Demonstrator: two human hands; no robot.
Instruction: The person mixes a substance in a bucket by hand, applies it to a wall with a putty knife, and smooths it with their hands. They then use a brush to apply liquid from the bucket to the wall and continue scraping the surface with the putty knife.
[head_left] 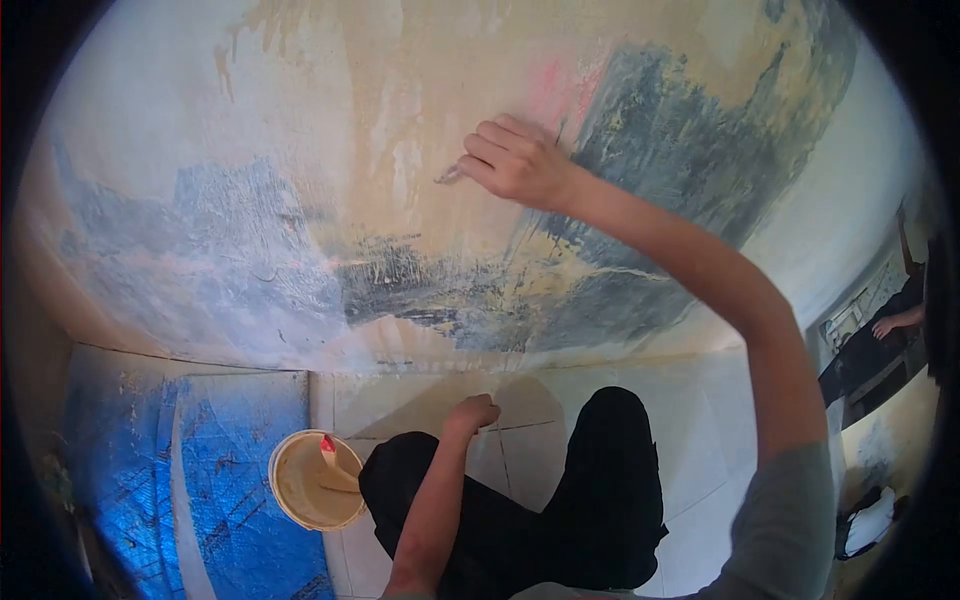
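My right hand (515, 162) is raised to the wall (400, 60), its fingers closed. A small greyish-white thing (449, 175) pokes out past the thumb; its kind is too small to make out. Around the hand the wall's coating is patchy, with beige paint, a pink smear (565, 85) and dark grey scraped areas (660, 150). Lower down, my left hand (472, 413) is curled into a loose fist above the floor, by my bent knee, with nothing seen in it.
A bucket (281, 502) stands left of my knee, with a brush (335, 462) with a red-tipped handle leaning inside. Blue sheeting (245, 480) covers the floor at the left. Pale tiles (700, 430) lie below the wall. Another person's hand (884, 327) shows at the far right.
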